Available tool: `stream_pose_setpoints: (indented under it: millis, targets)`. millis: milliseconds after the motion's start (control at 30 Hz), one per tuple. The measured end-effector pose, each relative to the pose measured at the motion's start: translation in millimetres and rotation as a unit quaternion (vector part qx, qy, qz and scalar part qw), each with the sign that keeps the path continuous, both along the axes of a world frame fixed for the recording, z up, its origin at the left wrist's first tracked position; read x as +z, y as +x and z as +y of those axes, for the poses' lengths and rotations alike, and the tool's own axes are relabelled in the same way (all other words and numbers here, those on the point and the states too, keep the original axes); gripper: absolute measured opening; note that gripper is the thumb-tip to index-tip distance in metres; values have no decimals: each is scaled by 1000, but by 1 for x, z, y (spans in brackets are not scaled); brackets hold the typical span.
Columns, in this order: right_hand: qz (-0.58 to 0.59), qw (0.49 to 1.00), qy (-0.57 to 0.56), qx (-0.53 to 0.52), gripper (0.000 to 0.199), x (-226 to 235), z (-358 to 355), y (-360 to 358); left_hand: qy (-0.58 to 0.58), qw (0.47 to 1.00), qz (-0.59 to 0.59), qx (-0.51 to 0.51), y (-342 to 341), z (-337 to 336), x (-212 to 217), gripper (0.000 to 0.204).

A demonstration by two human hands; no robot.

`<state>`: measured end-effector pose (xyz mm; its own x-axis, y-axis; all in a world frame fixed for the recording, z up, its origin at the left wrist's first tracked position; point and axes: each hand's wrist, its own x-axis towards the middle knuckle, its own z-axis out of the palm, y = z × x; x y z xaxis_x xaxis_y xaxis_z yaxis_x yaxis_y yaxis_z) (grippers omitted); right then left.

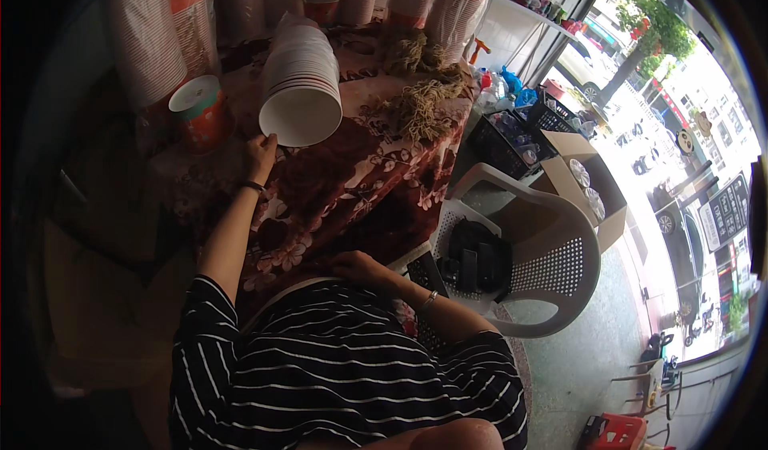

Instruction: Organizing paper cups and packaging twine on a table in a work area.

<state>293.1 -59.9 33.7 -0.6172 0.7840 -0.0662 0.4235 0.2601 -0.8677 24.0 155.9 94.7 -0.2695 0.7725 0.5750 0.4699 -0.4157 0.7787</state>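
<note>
My left hand point(260, 152) reaches up to the rim of a stack of white paper cups point(300, 82) lying on its side, mouth toward me; fingers touch the lower left edge of the rim. The stack rests on a dark red flowered cloth point(336, 186) covering a table or heap. My right hand point(360, 268) lies flat against the lower edge of that cloth, close to my striped shirt, holding nothing I can make out.
More sleeves of paper cups point(160, 34) stand wrapped in plastic at the back. A red-banded cup stack point(200, 110) sits left. Tangled brown twine point(420, 90) lies on the cloth. A white plastic chair point(528, 250) holds black items; a cardboard box point(580, 182) and crates are beyond.
</note>
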Motion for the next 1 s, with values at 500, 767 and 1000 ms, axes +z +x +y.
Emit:
stream_pose_setpoints:
  millis: [500,767,1000]
  targets:
    - [41,999,-16,9,29,9,-2,3,54,998,16,-6,-9,19,-19,38]
    - [13,998,-63,18,32,5,0,4,25,999,46,-3,-16,20,-23,40]
    - [16,999,-15,26,29,-12,7,9,-21,999,22,-14,-3,8,-10,42]
